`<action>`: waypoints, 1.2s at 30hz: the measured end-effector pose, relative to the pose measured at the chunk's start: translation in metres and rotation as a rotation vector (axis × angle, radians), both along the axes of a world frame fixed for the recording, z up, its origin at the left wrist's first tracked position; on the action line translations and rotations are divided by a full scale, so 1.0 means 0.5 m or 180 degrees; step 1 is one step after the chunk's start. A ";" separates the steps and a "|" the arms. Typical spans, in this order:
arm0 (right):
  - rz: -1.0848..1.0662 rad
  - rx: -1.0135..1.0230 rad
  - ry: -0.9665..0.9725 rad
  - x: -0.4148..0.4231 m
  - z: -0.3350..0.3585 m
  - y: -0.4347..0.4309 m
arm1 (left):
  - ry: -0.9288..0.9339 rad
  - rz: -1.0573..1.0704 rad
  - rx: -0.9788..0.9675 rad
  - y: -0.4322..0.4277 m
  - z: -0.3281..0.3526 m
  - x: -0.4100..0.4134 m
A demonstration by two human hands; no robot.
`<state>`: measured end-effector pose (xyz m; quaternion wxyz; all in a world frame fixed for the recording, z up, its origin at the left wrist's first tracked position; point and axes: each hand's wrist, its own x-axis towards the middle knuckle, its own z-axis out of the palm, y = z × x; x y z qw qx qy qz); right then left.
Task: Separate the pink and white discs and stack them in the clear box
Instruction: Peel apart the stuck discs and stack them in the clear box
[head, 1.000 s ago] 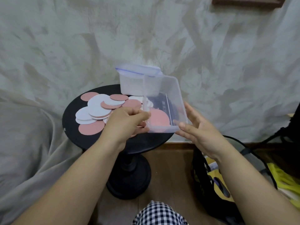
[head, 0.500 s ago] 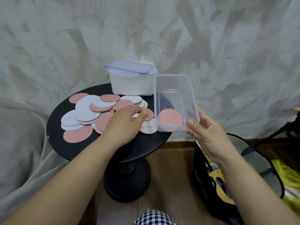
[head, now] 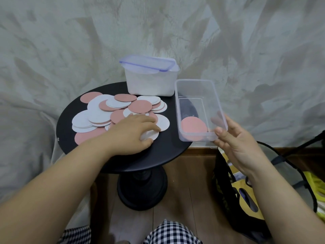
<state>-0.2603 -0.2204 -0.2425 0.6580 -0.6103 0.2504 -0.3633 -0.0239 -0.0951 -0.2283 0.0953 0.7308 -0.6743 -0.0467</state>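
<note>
Crumpled grey-green cloth [head: 70, 41] across the whole upper frame, wood floor [head: 184, 199] below, round black table [head: 168, 155] centre-left. Loose pink and white discs [head: 109, 110] heaped overlapping on the left half of the tabletop, unsorted. Lidded white box [head: 149, 81] at the back of the table, upper centre, closed and out of the working zone. Lidless clear box [head: 218, 103] right of centre, right side past the table rim, so held rather than parked: right hand [head: 235, 143] gripping its near right corner, thumb on the near wall, fingers round the side wall. Probably held close to the pile to shorten each transfer; resting on the table or slightly lifted, can't tell. One pink disc [head: 193, 128] flat at the near end of the box floor. Looks like the start of the pink stack, far end free, presumably for white. Over the near right edge of the pile, left hand [head: 131, 132] spread palm-down, fingers fairly straight, thumb at the near rim of a white disc [head: 149, 135]. No closed pinch visible, likely sliding one disc free. Hidden: discs under the palm, colour unknown; count in the overlapped layers unreadable; white box contents masked by frosted walls; right fingertips only a blur through the plastic. Dark bag [head: 228, 182] lower right cut by the frame edge, checked fabric [head: 170, 233] at bottom centre likewise.
</note>
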 end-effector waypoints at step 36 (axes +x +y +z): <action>-0.0222 -0.0993 0.0896 0.046 -0.036 -0.014 | 0.2197 0.0741 -0.1000 -0.049 0.008 -0.095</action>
